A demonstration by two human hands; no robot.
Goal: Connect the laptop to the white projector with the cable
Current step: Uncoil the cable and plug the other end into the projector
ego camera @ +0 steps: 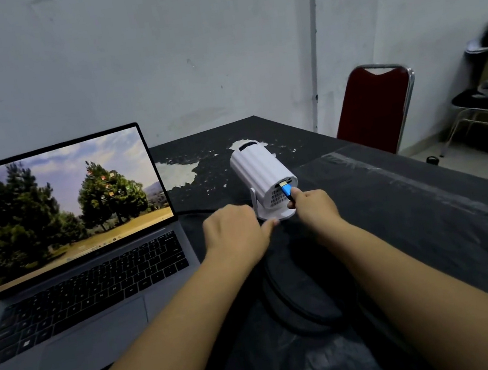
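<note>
Black cable (287,298) loops on the dark table cover (429,221) nearest you, between your two forearms, and runs up toward the projector.

Your right hand (314,206) is closed in a pinch on the blue connector (286,192) of that cable. Thumb and forefinger grip its rear end; the other fingers are curled in. The metal tip of the connector sits at a port on the rear face of the white projector (261,171); whether it is fully seated you cannot tell from this view.

Your left hand (233,230) lies loosely closed, holding nothing, knuckles up. Its thumb reaches out to touch the near edge of the projector's round base (281,214).

Projector body is tilted on its stand, lens end pointing away from you and up, rear vent grille facing you.

Laptop (68,256) stands open to your left, just beside the left hand, with a landscape of trees on its screen.

Beyond the projector, the cover is torn, showing pale patches (176,172). Farther right, a red chair (376,109) stands at the table's far edge, against the white wall (155,56).
</note>
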